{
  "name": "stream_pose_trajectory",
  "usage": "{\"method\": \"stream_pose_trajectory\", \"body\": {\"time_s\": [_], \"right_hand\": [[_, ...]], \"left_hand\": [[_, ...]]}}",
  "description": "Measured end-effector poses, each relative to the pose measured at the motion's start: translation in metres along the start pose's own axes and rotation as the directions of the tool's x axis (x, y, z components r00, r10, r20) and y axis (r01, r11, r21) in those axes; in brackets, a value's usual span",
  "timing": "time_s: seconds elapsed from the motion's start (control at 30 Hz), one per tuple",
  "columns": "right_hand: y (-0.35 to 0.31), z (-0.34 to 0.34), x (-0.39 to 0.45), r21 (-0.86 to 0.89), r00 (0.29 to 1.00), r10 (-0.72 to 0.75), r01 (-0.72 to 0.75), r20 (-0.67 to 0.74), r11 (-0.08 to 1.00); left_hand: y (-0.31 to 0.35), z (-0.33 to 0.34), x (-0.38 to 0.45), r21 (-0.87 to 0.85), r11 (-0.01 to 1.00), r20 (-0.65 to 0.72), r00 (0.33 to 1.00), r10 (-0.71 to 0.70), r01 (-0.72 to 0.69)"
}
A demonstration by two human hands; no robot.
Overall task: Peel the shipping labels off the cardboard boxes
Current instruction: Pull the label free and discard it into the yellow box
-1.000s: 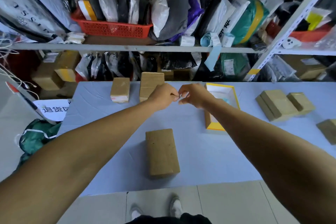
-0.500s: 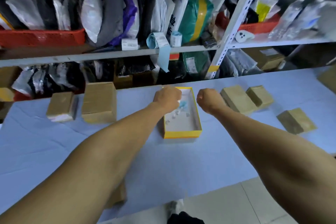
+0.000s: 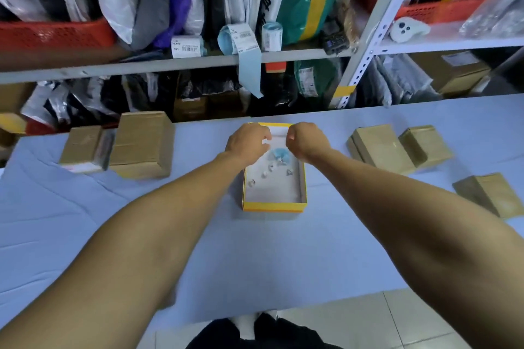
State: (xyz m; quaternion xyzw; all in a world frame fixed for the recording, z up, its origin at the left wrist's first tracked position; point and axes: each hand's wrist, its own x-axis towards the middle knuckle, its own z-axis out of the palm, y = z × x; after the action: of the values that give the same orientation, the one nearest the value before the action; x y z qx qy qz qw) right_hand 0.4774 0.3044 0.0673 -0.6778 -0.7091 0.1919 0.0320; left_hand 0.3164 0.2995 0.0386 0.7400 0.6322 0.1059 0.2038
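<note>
Both of my hands hover over the far end of an open yellow-rimmed tray (image 3: 273, 207). My left hand (image 3: 248, 142) has its fingers curled downward. A short gap away, my right hand (image 3: 303, 140) is closed like a fist. No label piece shows in either hand, and the fingertips are hidden. Inside the tray lie several small white label scraps (image 3: 269, 174) and a crumpled blue piece (image 3: 279, 154). Two cardboard boxes (image 3: 141, 144) stand at the far left of the blue table (image 3: 255, 258). Three more cardboard boxes (image 3: 380, 147) lie at the right.
Metal shelving (image 3: 365, 45) behind the table is packed with parcel bags, red baskets (image 3: 54, 35) and rolls of labels (image 3: 185, 47). A blue backing strip (image 3: 249, 71) hangs over the shelf edge. The table's near edge runs just above my feet (image 3: 246, 323).
My hands no longer pinch a scrap together at mid-table and are now apart over the tray. The view has swung right, and the near box has left the frame.
</note>
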Motion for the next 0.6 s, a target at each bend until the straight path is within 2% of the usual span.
{"method": "stream_pose_trajectory", "body": {"time_s": [0.23, 0.37, 0.47, 0.6], "right_hand": [[-0.005, 0.011, 0.002, -0.019, 0.999, -0.026, 0.026, 0.021, 0.999], [-0.047, 0.05, -0.006, 0.041, 0.985, -0.14, 0.137, 0.099, 0.99], [-0.099, 0.084, -0.033, 0.084, 0.941, -0.285, 0.274, 0.182, 0.958], [-0.156, 0.124, -0.086, 0.149, 0.885, -0.386, 0.358, 0.26, 0.922]], "left_hand": [[-0.015, -0.011, -0.022, -0.019, 0.998, 0.034, 0.997, -0.065, 0.066], [-0.055, -0.027, -0.081, 0.053, 0.981, 0.03, 0.981, -0.19, 0.188], [-0.094, -0.033, -0.142, 0.035, 0.941, -0.006, 0.942, -0.336, 0.336], [-0.143, -0.035, -0.229, 0.013, 0.839, -0.006, 0.839, -0.544, 0.544]]}}
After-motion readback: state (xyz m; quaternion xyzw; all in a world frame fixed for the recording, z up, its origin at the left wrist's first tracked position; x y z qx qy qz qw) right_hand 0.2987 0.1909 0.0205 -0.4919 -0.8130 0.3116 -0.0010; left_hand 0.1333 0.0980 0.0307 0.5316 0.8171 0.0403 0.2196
